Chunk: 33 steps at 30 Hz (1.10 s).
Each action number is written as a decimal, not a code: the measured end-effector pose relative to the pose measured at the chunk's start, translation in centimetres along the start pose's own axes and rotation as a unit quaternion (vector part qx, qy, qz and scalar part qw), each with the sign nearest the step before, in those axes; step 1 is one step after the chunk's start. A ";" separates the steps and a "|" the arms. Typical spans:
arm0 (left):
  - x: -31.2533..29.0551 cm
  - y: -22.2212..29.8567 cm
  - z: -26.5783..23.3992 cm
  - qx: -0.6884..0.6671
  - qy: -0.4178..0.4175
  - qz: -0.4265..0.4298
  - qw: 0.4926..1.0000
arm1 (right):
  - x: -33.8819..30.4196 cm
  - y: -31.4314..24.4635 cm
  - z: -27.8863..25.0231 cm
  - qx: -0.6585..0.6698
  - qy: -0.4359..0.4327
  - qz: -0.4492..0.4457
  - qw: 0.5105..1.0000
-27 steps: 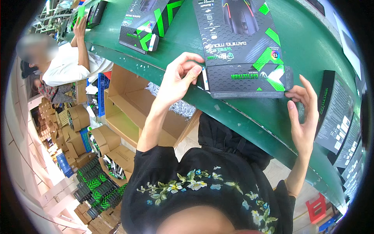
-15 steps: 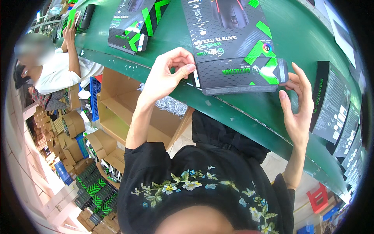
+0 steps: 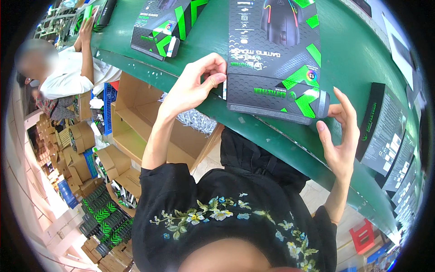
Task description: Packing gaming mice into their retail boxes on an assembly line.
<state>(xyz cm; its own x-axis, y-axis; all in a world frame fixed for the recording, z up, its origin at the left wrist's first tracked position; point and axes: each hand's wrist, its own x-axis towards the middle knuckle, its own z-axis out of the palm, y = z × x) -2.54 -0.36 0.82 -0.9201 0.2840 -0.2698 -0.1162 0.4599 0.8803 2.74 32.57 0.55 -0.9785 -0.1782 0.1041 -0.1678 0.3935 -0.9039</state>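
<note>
green tabletop (image 3: pixel 204 43) ahead; i see the black box (image 3: pixel 272 72) between my curled left hand (image 3: pixel 194 86), grip unclear, and wide right hand (image 3: pixel 345 143).

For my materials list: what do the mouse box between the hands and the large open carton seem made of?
Mouse box: probably printed card, semi-gloss; glare on its green print and folded edges suggest it. Large open carton: likely matte cardboard, judging by its plain brown walls.

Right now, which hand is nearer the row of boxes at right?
Right. The right hand is just left of those boxes; the left hand is farther, left of the mouse box.
</note>
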 end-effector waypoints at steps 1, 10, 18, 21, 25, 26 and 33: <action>0.1 0.1 0.0 0.006 -0.017 0.005 1.000 | 0.0 0.0 0.0 0.000 0.000 -0.002 1.000; -2.8 -1.3 2.2 0.121 0.182 0.178 0.960 | 0.0 -0.3 -0.1 -0.002 -0.036 0.034 0.999; -15.7 -7.3 -4.7 -0.022 0.184 -0.197 0.963 | 0.3 -0.1 -1.0 -0.105 -0.021 0.018 0.994; -18.0 -10.1 -5.1 0.291 0.217 -0.348 0.864 | -0.1 0.1 -1.1 -0.146 0.000 -0.011 0.989; -17.6 -10.9 -5.0 0.385 0.295 -0.307 0.819 | 0.2 -0.6 -0.6 -0.174 -0.005 -0.009 0.985; -15.5 -9.4 -4.6 0.366 0.303 -0.225 0.851 | 0.8 -1.3 -1.1 -0.192 -0.016 0.001 0.981; -4.0 -0.2 0.3 0.206 0.171 0.172 0.948 | 1.9 -0.9 -0.9 -0.196 -0.047 -0.030 0.979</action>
<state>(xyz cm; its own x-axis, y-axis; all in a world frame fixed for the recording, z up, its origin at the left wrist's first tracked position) 1.32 -1.35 1.57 -0.9526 0.2203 0.2098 0.3042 0.6991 0.6471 0.95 32.74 1.92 -0.9531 -0.2869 0.0964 -0.2760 0.6931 -0.6660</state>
